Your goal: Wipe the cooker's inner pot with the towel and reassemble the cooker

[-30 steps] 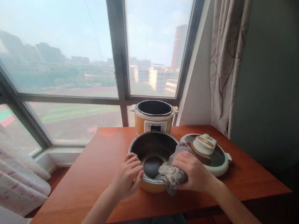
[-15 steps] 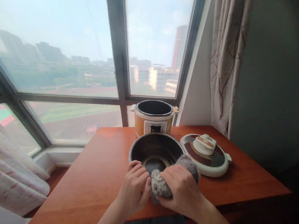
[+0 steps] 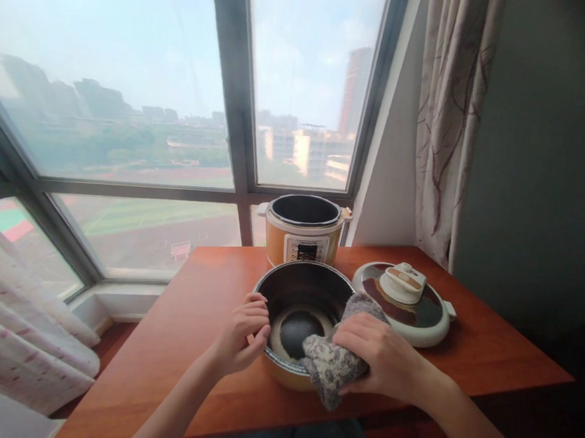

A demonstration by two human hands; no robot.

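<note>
The inner pot (image 3: 300, 313) stands on the worktop (image 3: 190, 318), tilted toward the person, directly ahead of both hands at 12 o'clock, with the cooker base (image 3: 304, 236) beyond it and the lid (image 3: 406, 307) at its 3 o'clock. The left hand (image 3: 242, 332) is closed on the pot's near-left rim at 8 o'clock. The right hand (image 3: 380, 355) grips a grey cloth (image 3: 329, 368) draped over the near-right rim at 5 o'clock; this hand is the nearer to the pot's interior.
</note>
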